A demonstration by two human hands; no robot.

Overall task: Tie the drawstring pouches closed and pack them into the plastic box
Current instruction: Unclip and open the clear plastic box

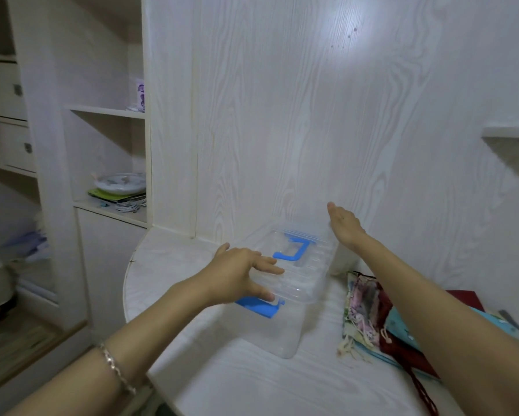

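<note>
A clear plastic box (285,328) with a blue handle (291,250) on its lid and a blue latch (259,307) stands in the middle of the white table. My left hand (240,271) rests on the near left side of the lid, fingers spread, thumb by the latch. At the lid's far right corner my right hand (343,225) is open, touching or just above it. Right of the box lies a pile of drawstring pouches (369,310): a floral one, a dark red one with a cord, and a light blue one.
The rounded white table (222,379) backs onto a wood-grain wall. Shelves at the left hold a plate (120,183), papers and cables. A white object (343,262) stands behind the box. A dark red flat item (468,298) lies at the far right.
</note>
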